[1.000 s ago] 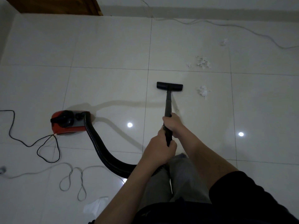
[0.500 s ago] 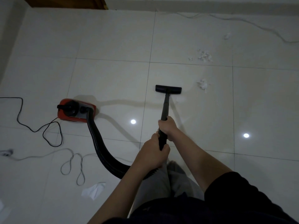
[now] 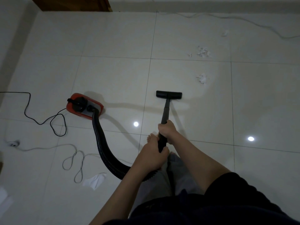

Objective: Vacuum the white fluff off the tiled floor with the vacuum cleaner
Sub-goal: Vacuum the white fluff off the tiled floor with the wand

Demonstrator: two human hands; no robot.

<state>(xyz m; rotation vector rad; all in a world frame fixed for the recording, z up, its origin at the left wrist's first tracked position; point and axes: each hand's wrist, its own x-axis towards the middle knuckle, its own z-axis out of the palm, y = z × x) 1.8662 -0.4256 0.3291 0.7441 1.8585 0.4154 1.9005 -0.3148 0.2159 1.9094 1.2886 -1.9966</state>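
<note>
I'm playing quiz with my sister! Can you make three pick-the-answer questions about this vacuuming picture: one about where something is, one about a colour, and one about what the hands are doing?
1. Where is the nearest white fluff from the vacuum head?
A. ahead, to its right
B. under it
C. behind the person

2. What colour is the vacuum body?
A. blue
B. red
C. yellow

3. What are the hands doing?
A. both gripping the wand
B. one pointing
C. both empty

Answers:
A: the nearest white fluff lies beyond the vacuum head, rightward.
B: the vacuum body is red.
A: the left hand and right hand wrap the wand.
</note>
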